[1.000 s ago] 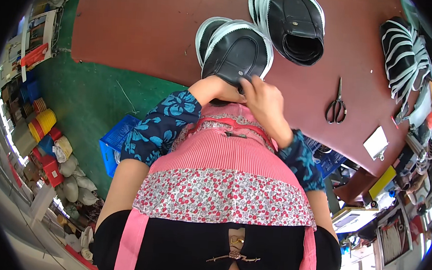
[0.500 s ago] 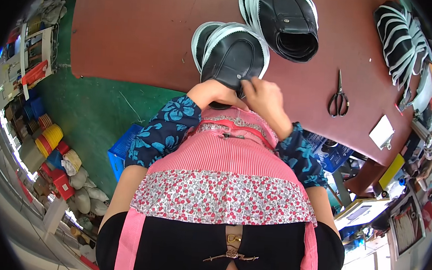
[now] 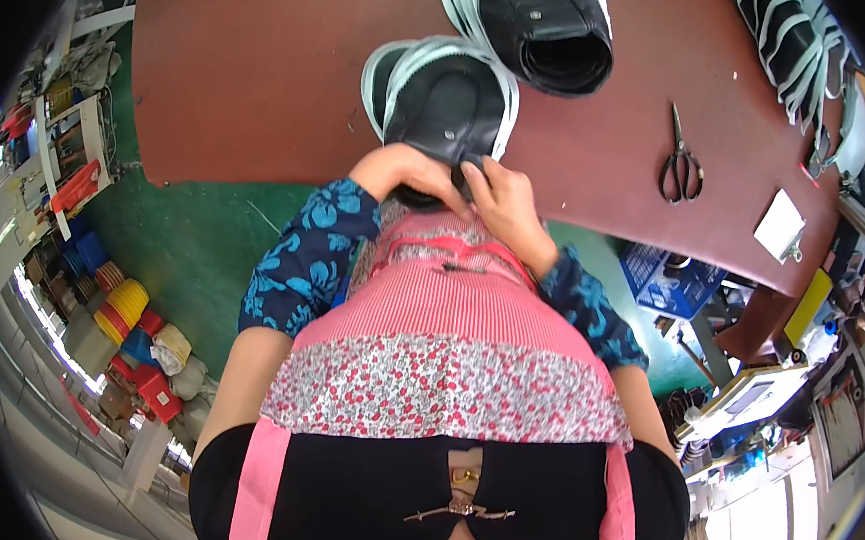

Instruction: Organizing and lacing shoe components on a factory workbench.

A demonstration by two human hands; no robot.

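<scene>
Both hands, left hand and right hand, pinch the near edge of a black shoe upper on the table. Looks light and floppy; best gripped at the rim. Scissors lie apart.

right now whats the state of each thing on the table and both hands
black shoe upper with white sole rim: lying at the near table edge, gripped at its near end
left hand: closed on that upper
right hand: closed on that upper, fingers bent
second black shoe upper: lying apart, untouched
black-handled scissors: shut, flat on the table
white paper slip: flat near the table edge
</scene>
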